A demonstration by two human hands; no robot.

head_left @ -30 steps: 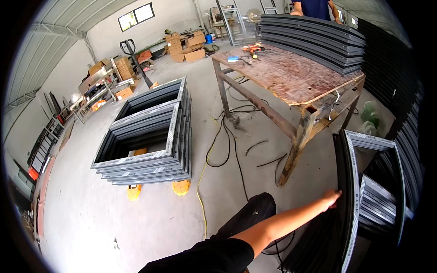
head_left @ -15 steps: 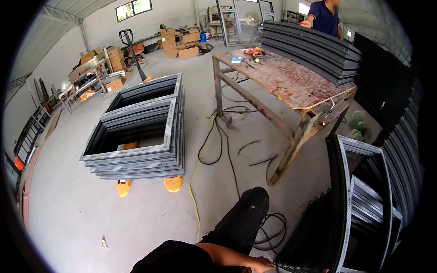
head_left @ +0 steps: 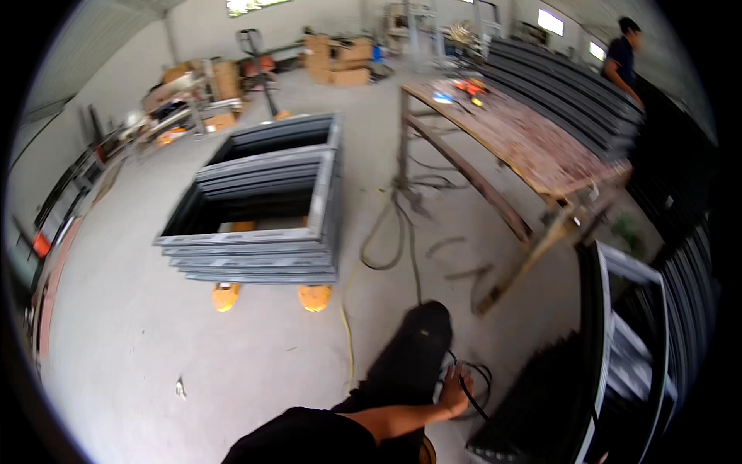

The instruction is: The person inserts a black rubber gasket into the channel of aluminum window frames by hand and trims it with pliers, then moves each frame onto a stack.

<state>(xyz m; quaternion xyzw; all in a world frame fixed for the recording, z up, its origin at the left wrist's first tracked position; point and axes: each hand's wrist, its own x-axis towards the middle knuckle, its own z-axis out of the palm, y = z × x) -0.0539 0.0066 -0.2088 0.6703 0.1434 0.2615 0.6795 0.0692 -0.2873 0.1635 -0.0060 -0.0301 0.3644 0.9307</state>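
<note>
My left hand (head_left: 454, 394) reaches across from the lower edge, beside my dark-trousered knee, with its fingers closed around a black cable (head_left: 477, 407). More of that cable lies coiled on the floor just behind the hand. Below and right of it are stacked dark profiles (head_left: 533, 402) with a jagged edge. An upright grey window frame (head_left: 601, 340) stands at the lower right. Of my right hand (head_left: 603, 458) only a small bit shows at the bottom edge by this frame; its fingers are hidden.
Grey window frames (head_left: 255, 259) are stacked on a yellow-forked pallet truck (head_left: 314, 298) at left. A worn wooden table (head_left: 533, 147) bears dark profiles (head_left: 556, 93) and an orange tool (head_left: 470, 87). A person (head_left: 622, 62) stands behind it. Loose cables (head_left: 402, 232) cross the floor.
My left hand has moved up from the edge of the stacked profiles to the cable and taken hold of it. The person behind the table has moved right; my view has shifted.
</note>
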